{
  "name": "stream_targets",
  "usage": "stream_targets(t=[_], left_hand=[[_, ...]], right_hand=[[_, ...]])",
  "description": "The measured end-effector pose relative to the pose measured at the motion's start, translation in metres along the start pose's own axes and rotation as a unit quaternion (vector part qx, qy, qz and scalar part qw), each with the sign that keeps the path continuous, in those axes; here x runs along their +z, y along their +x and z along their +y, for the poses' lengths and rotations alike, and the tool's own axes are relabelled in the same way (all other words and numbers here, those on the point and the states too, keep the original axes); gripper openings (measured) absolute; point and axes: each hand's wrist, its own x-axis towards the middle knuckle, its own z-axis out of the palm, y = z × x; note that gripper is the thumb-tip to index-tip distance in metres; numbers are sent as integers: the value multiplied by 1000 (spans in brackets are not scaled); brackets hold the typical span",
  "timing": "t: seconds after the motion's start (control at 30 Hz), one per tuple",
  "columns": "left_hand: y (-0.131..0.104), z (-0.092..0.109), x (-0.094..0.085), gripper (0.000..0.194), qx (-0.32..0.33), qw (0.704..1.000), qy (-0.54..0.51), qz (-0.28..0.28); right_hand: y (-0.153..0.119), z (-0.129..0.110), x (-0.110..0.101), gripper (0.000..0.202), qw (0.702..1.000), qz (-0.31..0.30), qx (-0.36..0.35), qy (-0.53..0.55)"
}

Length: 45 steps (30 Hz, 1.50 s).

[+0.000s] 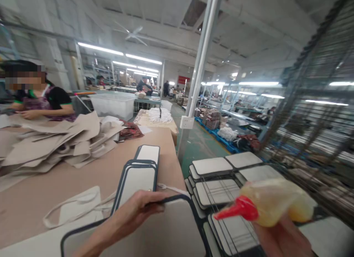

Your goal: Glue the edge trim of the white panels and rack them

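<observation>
My left hand (143,209) grips the upper edge of a pale rounded panel (174,227) with a dark border, thumb on one side and fingers on the other. In my right hand (282,236) is a yellowish squeeze bottle (279,200) with a red nozzle (239,209) pointing left; some of the fingers are hidden behind the bottle. Beyond my left hand, more dark-edged panels (139,179) lie overlapped on the table. A loose pale strap (54,216) curls over a pale flat piece at the left.
Crumpled beige sheets (55,139) cover the table's (110,177) far left, where a co-worker (47,98) sits. A metal post (197,65) rises past the table's right edge. Stacked panels on wire racks (215,192) stand at the right. A clear plastic bin (113,106) is behind.
</observation>
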Motion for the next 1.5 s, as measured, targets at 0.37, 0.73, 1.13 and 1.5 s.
stream_targets(t=[0.37,0.73,1.13,1.5], left_hand=[[49,62,9,25,137,917,29,-374],[57,66,16,56,131,889,9,-439],[61,46,24,55,120,879,-65,-457],[60,59,20,55,81,881,-86,-459]], right_hand=[[-1,-51,1,71,999,-13,22,38],[-10,-67,13,70,998,40,44,23],[5,-44,2,64,993,-92,49,51],[-3,-66,8,53,978,-194,76,13]])
